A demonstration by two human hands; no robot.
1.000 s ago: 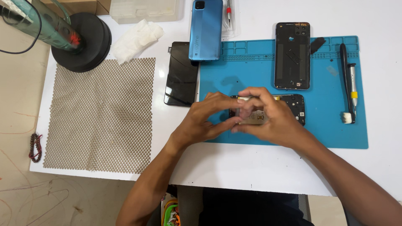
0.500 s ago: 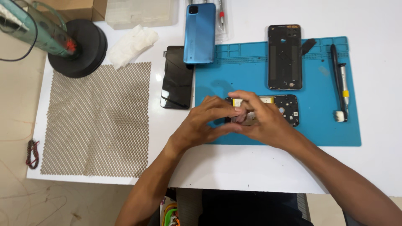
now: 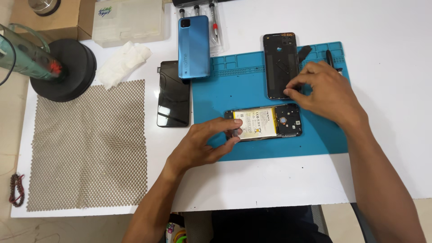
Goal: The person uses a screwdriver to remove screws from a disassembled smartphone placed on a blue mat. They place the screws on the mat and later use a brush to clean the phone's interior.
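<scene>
An opened phone [image 3: 265,123] with a white-and-yellow battery showing lies on the blue work mat [image 3: 225,85]. My left hand [image 3: 202,144] pinches its left end between thumb and fingers. Above it a black phone frame [image 3: 279,63] lies upright on the mat. My right hand [image 3: 326,92] reaches over the mat's right side, and its thumb and forefinger close on the frame's lower right corner. This hand covers most of the tools at the mat's right edge.
A blue phone [image 3: 194,45] and a black screen panel [image 3: 173,93] lie left of the mat. Further left are a beige mesh mat [image 3: 87,144], crumpled tissue [image 3: 121,63] and a black round stand [image 3: 67,69]. Screwdrivers [image 3: 215,22] and a plastic box [image 3: 128,20] sit at the back.
My hands have come apart. The opened phone now lies flat on the mat under my left hand, and my right hand has moved up and right to the black frame.
</scene>
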